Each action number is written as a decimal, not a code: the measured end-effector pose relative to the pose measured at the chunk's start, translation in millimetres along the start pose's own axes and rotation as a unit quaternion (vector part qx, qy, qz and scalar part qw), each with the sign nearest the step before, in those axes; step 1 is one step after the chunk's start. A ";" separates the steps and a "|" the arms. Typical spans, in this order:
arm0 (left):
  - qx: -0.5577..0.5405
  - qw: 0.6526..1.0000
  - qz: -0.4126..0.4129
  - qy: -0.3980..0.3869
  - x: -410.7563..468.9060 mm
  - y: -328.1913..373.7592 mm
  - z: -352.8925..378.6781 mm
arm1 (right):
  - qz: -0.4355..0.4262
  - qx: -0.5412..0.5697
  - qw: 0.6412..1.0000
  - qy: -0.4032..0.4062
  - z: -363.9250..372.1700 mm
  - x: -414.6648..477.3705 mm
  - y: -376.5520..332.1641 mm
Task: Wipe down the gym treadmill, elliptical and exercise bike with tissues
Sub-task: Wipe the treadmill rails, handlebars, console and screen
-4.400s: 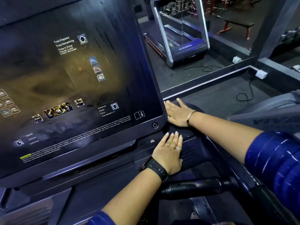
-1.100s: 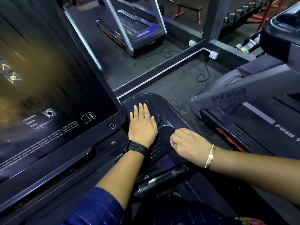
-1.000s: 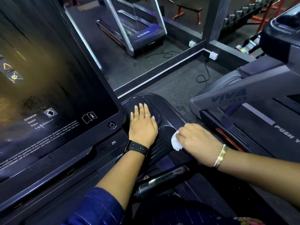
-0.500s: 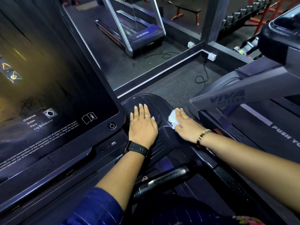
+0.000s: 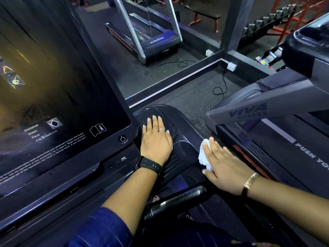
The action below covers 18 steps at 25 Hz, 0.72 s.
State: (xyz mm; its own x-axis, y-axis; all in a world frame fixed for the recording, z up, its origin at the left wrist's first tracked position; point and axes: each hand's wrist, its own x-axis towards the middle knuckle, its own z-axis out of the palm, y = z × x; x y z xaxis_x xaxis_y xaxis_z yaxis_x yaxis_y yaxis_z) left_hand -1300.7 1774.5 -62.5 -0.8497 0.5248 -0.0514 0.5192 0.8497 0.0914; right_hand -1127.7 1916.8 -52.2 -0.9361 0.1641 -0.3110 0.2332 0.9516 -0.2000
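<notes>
Big dark screen [image 5: 53, 86] takes up whole left side. Second treadmill [image 5: 267, 111] sits well right of screen, VIVA on its arm. Side tray [image 5: 187, 125] just right of screen's lower corner. Grip bar [image 5: 178, 198] lower right of screen. Left hand [image 5: 156, 139] flat on tray beside screen, fingers straight, holding nothing. Right hand [image 5: 224, 163] further right of screen, fingers stretched out, pressing tissue [image 5: 204, 155] onto tray's outer edge.

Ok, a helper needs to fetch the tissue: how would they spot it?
Find the big dark console screen on the left. At its side tray's right edge, the right hand presses the tissue. It is the only crumpled white wad on the dark plastic.
</notes>
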 end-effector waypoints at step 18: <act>-0.012 1.000 0.006 0.006 -1.0 -1.5 -0.3 | -0.083 0.186 0.979 -0.010 -13.8 53.2 16.2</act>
State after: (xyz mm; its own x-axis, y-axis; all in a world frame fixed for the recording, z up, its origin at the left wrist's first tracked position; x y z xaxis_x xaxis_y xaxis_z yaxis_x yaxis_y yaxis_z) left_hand -1300.6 1772.7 -62.3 -0.8441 0.5348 -0.0382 0.5278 0.8413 0.1167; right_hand -1177.4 1944.6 -59.2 -0.9647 0.0074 -0.2633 0.1623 0.8041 -0.5719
